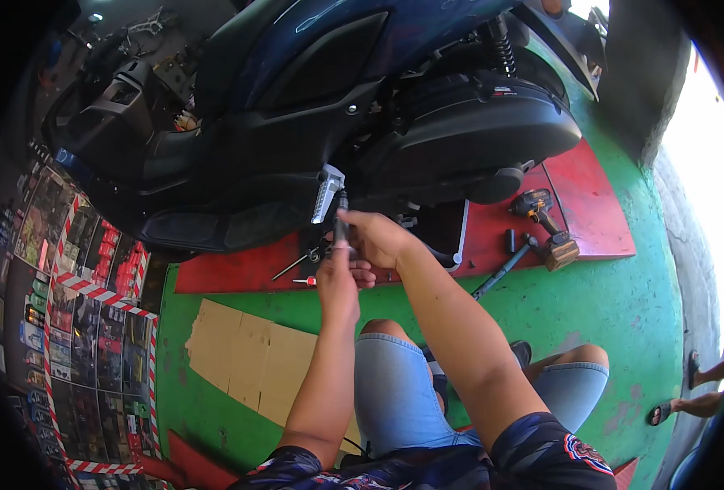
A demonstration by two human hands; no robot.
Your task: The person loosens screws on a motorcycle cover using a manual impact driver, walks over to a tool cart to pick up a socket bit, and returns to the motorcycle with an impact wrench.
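A dark, slim hand tool (342, 229) stands nearly upright in front of the scooter (248, 155). My left hand (339, 286) is closed around its lower end. Higher up, the fingers of my right hand (378, 239) are closed at the tool's shaft. The tool's upper tip reaches the scooter's side, right beside a silver ribbed footpeg (327, 196). My fingers cover much of the tool, so its exact kind cannot be made out.
On the red platform (599, 212) lie a cordless impact driver (546, 224), a long-handled wrench (505, 267) and a black socket (510, 240). Flattened cardboard (248, 351) covers part of the green floor. A glass display case (101, 327) stands left; another person's feet (664, 411) show at right.
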